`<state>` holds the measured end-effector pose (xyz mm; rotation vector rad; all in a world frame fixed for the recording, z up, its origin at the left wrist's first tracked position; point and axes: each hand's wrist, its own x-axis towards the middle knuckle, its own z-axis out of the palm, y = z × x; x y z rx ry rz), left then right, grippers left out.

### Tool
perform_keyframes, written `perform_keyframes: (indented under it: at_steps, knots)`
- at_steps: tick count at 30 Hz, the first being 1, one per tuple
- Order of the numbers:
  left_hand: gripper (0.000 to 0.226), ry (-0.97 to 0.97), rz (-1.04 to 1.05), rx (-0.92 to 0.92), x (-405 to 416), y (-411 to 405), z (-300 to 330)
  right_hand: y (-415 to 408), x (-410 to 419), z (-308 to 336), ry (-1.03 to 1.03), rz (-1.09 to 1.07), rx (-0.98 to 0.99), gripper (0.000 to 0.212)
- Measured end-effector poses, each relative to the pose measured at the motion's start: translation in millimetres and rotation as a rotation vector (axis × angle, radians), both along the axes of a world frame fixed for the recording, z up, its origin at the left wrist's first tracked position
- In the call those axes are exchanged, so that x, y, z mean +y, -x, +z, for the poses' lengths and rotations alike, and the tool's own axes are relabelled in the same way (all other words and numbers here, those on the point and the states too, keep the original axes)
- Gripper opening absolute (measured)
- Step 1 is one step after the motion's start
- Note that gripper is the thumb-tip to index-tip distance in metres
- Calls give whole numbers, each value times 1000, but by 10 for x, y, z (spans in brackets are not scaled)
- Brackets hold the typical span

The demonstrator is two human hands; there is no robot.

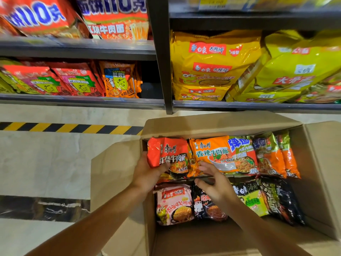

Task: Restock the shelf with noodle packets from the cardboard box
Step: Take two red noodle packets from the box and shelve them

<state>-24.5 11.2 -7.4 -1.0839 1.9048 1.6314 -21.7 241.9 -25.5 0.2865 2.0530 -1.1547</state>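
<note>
An open cardboard box (pixel 311 174) stands on the floor below the shelf (pixel 81 100). Several noodle packets lie inside it. My left hand (pixel 147 174) grips a red noodle packet (pixel 169 154) at the box's far left, fingers under its lower edge. My right hand (pixel 215 183) reaches over the box beside an orange noodle packet (pixel 212 154), fingers spread around that packet's lower edge; whether it grips is unclear. A pink packet (pixel 175 204) and black packets (pixel 280 198) lie in the near row.
Red and orange snack packets (pixel 77 80) fill the lower left shelf, with a dark gap (pixel 149 80) at its right end. Large yellow multipacks (pixel 212 65) fill the right bay past a black upright (pixel 162 61). Yellow-black hazard tape (pixel 70 128) crosses the floor.
</note>
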Motion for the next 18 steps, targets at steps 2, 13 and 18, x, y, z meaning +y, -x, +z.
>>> perform_keyframes:
  at_steps: [2,13,18]
  knots:
    - [56,-27,-17,44,-208,-6,305,56,-94,41,13,-27,-42,62]
    - [57,-39,-33,127,-1558,-131,980,161,-858,-355,-72,-168,-320,74]
    - [47,-41,-43,156,-1824,-256,821,103,-1105,-587,14,-576,-608,49]
